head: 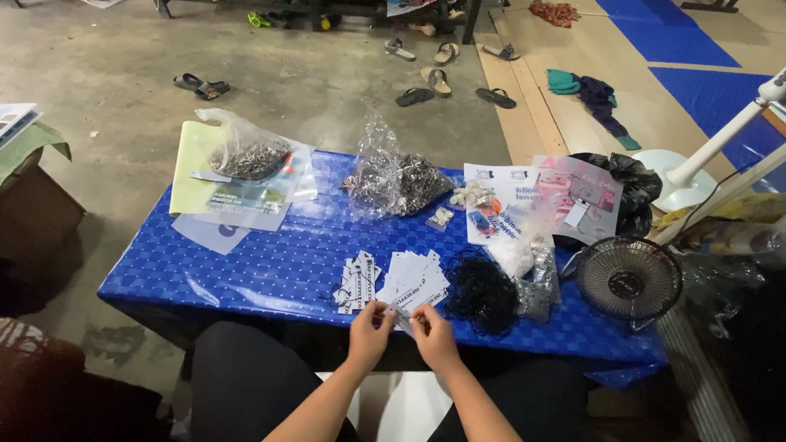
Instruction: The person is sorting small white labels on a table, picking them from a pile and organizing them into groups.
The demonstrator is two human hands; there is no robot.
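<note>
Both forearms reach forward over the lap. Left hand and right hand pinch one small white tag between fingertips at the near edge of the blue table. Tag pile lies just beyond; black string bundle beside it.

Left hand, right hand close together — fingers pinched, forearms converging.

A small white tag is pinched between the left hand and the right hand at the near edge of the blue surface, beside a pile of white tags and a black string tangle.
</note>
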